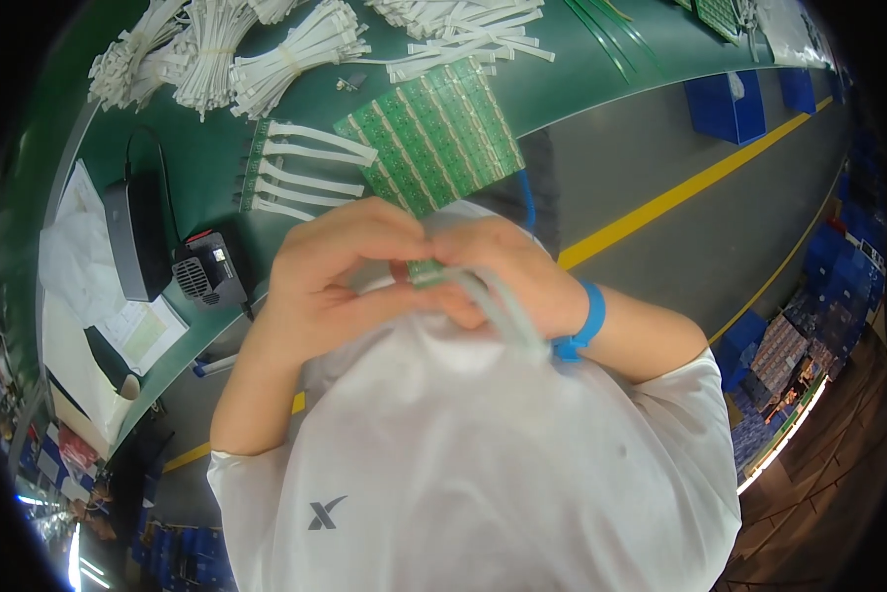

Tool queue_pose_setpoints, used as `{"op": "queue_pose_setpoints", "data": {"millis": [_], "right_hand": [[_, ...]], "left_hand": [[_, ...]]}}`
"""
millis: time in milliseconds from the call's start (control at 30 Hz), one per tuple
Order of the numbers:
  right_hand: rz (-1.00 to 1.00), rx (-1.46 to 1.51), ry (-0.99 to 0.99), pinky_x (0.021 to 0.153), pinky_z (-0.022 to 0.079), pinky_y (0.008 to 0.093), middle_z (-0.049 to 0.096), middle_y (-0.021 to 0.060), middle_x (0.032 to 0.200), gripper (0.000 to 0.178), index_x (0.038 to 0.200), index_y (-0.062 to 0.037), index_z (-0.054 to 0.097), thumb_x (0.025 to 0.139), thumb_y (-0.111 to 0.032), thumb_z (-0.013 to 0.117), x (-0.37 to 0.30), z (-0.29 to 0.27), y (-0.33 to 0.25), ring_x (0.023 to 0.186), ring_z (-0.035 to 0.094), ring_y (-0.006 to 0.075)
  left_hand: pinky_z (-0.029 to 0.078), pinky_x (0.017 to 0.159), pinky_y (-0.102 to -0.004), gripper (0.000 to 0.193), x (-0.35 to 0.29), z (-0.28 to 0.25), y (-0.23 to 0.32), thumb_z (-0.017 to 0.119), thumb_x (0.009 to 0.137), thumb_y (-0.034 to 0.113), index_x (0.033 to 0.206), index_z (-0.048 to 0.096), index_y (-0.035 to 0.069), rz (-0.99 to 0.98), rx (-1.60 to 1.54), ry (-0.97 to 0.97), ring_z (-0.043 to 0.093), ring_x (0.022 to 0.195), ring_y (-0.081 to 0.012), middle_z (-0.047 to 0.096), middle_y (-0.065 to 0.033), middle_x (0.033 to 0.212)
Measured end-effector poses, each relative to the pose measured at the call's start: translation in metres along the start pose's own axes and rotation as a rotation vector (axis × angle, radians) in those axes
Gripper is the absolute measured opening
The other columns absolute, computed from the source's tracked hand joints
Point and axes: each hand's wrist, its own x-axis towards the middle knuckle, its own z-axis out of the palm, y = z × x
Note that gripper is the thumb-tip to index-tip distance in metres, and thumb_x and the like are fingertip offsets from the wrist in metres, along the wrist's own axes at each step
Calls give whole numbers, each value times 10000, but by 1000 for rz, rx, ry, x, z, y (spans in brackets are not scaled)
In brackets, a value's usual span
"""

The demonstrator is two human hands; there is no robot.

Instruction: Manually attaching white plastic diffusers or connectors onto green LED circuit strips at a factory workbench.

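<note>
Close to my chest, my left hand (327, 271) is closed, pinching a small green circuit board (425, 272) between its fingers. My right hand (512, 264) closes on a white flat ribbon cable (501, 308) at the same board; the cable's loose end curves down, smeared by motion. Fingers hide how the cable meets the board. Just beyond my hands, a large green panel of circuit boards (438, 133) lies at the table edge. Left of it sits a strip of small boards (256, 168) with several white flat cables (310, 178) attached. A blue wrist strap (591, 318) circles my right wrist.
Bundles of white flat cables (211, 59) cover the far side of the green table (201, 148). At left are a black box-shaped device (132, 237), a small grey-black unit (209, 268) and papers (142, 331). Blue bins (725, 107) stand beyond the table edge at right.
</note>
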Motion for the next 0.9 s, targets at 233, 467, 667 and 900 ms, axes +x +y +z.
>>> {"op": "queue_pose_setpoints", "data": {"millis": [233, 467, 667, 900], "right_hand": [[-745, -835, -212, 522, 384, 359, 517, 99, 657, 176, 816, -11, 615, 933, -140, 639, 3, -21, 4, 554, 498, 248], [-1049, -1374, -159, 470, 393, 361, 510, 70, 703, 263, 792, -46, 568, 853, -251, 721, 1, -32, -8, 518, 499, 240], [-1177, -1526, -120, 447, 389, 344, 487, 63, 737, 294, 778, -58, 542, 797, -283, 729, 0, -29, -18, 507, 485, 216], [-1254, -1651, -248, 440, 383, 332, 456, 57, 736, 286, 770, -63, 518, 789, -275, 709, -1, -24, -35, 502, 467, 202]], "left_hand": [[529, 729, -308, 321, -12, 9, -14, 799, 740, -113, 1038, 693, -62, -104, -560, -40, 637, 922, -216, 647, -174, 1086], [530, 783, -322, 339, -17, 15, -2, 838, 729, -3, 1030, 695, -65, -96, -193, 8, 651, 913, -236, 654, -181, 1023], [527, 706, -323, 320, -5, 17, 25, 811, 657, 46, 938, 675, -24, -12, 434, -48, 643, 797, -262, 644, -121, 940], [457, 583, -378, 296, 12, 9, 32, 782, 669, 171, 846, 621, -3, 160, 677, -301, 529, 655, -287, 538, -99, 799]]}}
